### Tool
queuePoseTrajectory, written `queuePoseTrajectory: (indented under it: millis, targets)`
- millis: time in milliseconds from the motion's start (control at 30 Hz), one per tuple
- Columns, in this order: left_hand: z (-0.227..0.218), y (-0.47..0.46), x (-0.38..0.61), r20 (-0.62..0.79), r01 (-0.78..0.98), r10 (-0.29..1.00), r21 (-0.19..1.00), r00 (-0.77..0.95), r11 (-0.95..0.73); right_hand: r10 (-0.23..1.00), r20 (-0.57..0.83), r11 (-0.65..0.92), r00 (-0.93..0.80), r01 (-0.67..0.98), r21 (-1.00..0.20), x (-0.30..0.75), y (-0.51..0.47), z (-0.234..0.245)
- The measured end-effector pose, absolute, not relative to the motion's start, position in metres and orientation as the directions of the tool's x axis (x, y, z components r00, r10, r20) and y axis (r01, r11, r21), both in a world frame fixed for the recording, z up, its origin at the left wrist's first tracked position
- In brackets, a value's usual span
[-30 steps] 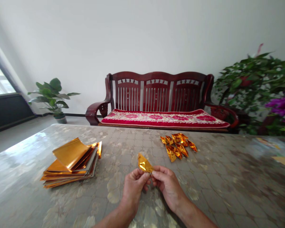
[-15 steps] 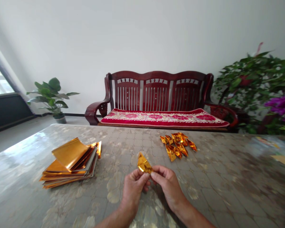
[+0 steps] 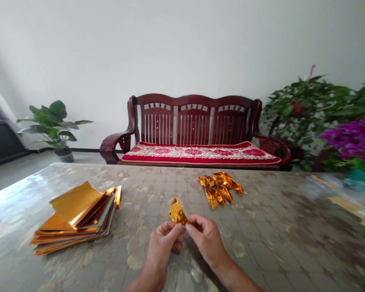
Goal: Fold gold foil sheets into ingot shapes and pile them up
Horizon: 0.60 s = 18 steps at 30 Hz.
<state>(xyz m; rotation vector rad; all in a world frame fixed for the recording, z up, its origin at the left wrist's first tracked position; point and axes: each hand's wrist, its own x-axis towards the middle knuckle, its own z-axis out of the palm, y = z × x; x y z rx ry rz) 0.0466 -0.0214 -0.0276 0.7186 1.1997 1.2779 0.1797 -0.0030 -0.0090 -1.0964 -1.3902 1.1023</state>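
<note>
The small folded piece of gold paper (image 3: 177,212) is held just above the table (image 3: 276,227), in front of the person and near the middle of the near edge. The left hand (image 3: 162,248) pinches its lower end between thumb and forefinger, the other fingers curled under. The right hand (image 3: 205,238) pinches the same end from the other side, so the fingertips of both hands nearly meet there. The free end of the piece points up and away.

Over the last second the grip has hardly changed. Both hands keep the same pinch on the same corner, and the piece has only tipped a little more upright. The folding seems to be in a slow, fine stage rather than a big turn. What has shifted most is the view, which has swung slightly to the right.

To the left lies a stack of flat gold sheets (image 3: 76,215), the top one curling up. Beyond the hands, to the right, sits a little heap of folded gold pieces (image 3: 219,188). Behind the table stand a red wooden bench (image 3: 194,129), a potted plant (image 3: 50,123) and purple flowers (image 3: 349,138).
</note>
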Motion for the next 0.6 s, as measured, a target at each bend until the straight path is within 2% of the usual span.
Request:
queuePoseTrajectory:
  millis: [400,600]
  targets:
    - [-0.0199,-0.0202,0.0467,-0.255,-0.329,0.960,0.922,-0.112,0.206,0.965,0.252,0.263,-0.079,0.221,-0.939,0.1786,-0.0059,-0.0109]
    - [-0.0259,-0.0205,0.0443,-0.206,-0.351,0.974,0.922,-0.092,0.162,0.958,0.276,0.285,-0.077,0.189,-0.940,0.1764,-0.0065,-0.0110]
